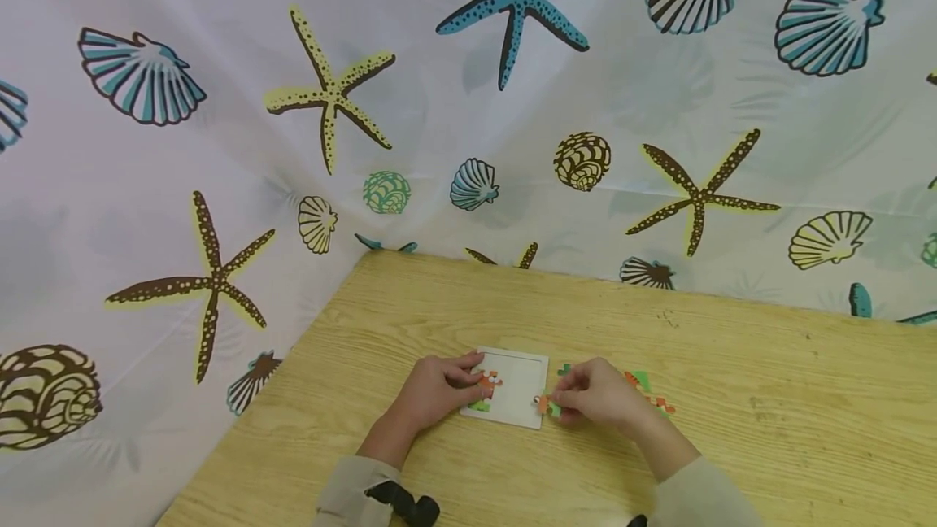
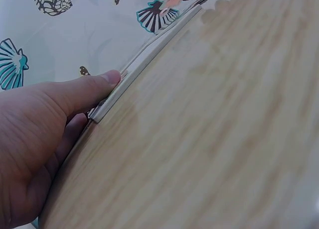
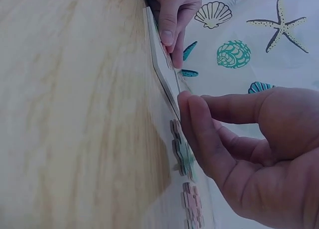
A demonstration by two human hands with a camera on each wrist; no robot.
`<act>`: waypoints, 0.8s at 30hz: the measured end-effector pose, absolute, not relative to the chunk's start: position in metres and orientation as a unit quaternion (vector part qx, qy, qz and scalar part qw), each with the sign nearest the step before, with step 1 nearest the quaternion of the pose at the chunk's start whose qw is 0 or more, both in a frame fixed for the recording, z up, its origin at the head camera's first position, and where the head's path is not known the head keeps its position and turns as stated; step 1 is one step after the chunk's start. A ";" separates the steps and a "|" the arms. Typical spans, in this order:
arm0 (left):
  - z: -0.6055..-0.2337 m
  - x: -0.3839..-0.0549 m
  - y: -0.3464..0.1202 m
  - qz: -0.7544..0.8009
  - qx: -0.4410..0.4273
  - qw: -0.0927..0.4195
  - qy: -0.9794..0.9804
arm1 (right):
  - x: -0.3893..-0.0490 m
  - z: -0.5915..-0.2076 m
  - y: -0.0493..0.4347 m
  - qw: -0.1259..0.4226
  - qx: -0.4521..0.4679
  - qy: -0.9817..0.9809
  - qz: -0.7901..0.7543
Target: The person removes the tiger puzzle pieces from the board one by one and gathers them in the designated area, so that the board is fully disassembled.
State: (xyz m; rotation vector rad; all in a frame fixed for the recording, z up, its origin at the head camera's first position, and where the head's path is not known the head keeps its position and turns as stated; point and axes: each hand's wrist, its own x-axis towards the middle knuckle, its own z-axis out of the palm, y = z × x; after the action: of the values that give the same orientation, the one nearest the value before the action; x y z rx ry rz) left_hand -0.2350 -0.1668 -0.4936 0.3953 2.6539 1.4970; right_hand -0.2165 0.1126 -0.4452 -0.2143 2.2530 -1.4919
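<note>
A white square puzzle tray (image 1: 521, 385) lies flat on the wooden table, with a few orange and green puzzle pieces (image 1: 492, 381) at its left side. My left hand (image 1: 437, 387) rests at that side, fingers fairly straight and thumb over the pieces. In the left wrist view the thumb (image 2: 107, 79) touches the tray's edge (image 2: 144, 57). Over the tray's right edge, my right hand (image 1: 596, 393) pinches an orange and green puzzle piece (image 1: 543, 404) between thumb and fingers. In the right wrist view the fingertips (image 3: 192, 107) hide that piece.
Loose puzzle pieces (image 1: 661, 404) lie on the table right of the tray, partly behind my right hand. The wooden table (image 1: 769, 397) meets a white curtain (image 1: 432, 267) printed with shells and starfish at its back and left edges.
</note>
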 end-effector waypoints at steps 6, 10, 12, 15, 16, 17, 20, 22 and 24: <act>-0.495 -0.236 -0.167 0.492 0.125 0.035 0.861 | -0.215 -0.445 0.116 0.232 -0.073 0.805 -0.541; -0.496 -0.236 -0.166 0.492 0.127 0.030 0.860 | -0.214 -0.447 0.119 0.240 -0.076 0.803 -0.540; -0.496 -0.236 -0.166 0.493 0.125 0.029 0.860 | -0.213 -0.447 0.121 0.241 -0.080 0.803 -0.540; -0.496 -0.236 -0.165 0.493 0.123 0.034 0.861 | -0.212 -0.448 0.123 0.241 -0.086 0.804 -0.537; -0.496 -0.236 -0.165 0.492 0.122 0.034 0.861 | -0.212 -0.447 0.124 0.241 -0.086 0.805 -0.536; -0.496 -0.236 -0.165 0.492 0.121 0.036 0.862 | -0.212 -0.447 0.125 0.241 -0.087 0.805 -0.535; -0.497 -0.237 -0.165 0.490 0.120 0.035 0.863 | -0.211 -0.448 0.127 0.240 -0.087 0.807 -0.532; -0.497 -0.237 -0.165 0.490 0.121 0.030 0.863 | -0.210 -0.447 0.128 0.238 -0.086 0.807 -0.533; -0.497 -0.237 -0.165 0.491 0.124 0.028 0.862 | -0.209 -0.447 0.128 0.233 -0.084 0.809 -0.534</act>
State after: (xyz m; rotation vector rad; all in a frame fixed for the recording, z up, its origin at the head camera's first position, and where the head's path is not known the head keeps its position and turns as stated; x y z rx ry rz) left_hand -0.2371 -0.1646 -0.4975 0.3818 2.6605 1.5140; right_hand -0.2091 0.1284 -0.4467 -0.2304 2.2208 -1.4652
